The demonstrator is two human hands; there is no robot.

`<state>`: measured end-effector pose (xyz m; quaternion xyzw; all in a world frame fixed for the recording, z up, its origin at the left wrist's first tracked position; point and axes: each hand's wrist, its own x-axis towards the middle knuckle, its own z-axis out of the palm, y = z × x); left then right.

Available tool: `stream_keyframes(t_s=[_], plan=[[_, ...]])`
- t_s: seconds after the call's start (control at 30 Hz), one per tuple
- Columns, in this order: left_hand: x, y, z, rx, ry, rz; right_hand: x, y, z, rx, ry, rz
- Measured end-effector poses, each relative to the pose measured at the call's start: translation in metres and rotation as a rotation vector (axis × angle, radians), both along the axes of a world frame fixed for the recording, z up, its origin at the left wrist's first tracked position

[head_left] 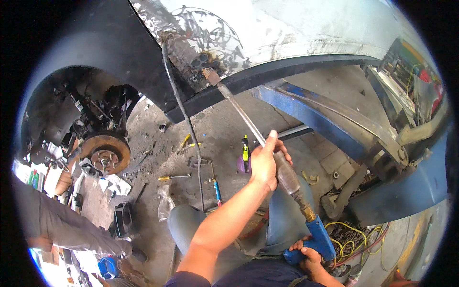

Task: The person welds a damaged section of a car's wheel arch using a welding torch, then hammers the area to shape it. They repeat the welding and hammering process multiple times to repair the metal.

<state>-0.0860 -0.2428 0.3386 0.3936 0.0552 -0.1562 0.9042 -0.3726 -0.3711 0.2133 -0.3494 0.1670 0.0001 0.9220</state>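
Observation:
A long slide-hammer dent puller (241, 113) slants from the scuffed white car panel (287, 33) down to my lap. Its squared tip (211, 76) meets the panel's lower edge, beside several dark rings. My left hand (265, 165) is wrapped round the tool near its thick sliding weight (288, 179), thumb up along the rod. My right hand (308, 253) closes on the blue pistol grip (321, 239) at the near end. Left of the tool, a grey cable (179, 100) hangs from the panel to the floor.
An open wheel arch with a rusty brake disc (106, 150) lies left. Blue lift arms (311, 112) reach under the car at right. A screwdriver (174, 177), a blue-handled torch-like tool (217, 190) and yellow hoses (356, 234) lie about. Another person's grey-trousered leg (71, 222) stands left.

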Motion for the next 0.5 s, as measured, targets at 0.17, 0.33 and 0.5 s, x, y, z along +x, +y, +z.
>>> stream_keyframes(t_s=[0.17,0.33,0.5], plan=[[0.038,0.024,0.052,-0.028,-0.038,0.136,-0.001,0.0,0.004,0.019,-0.019,0.02],[-0.013,0.005,0.013,0.059,-0.112,-0.059,-0.004,-0.003,-0.002,-0.003,-0.032,0.062],[-0.033,0.008,-0.023,-0.334,-0.097,-0.128,-0.02,-0.005,-0.004,-0.383,-0.035,0.171]])
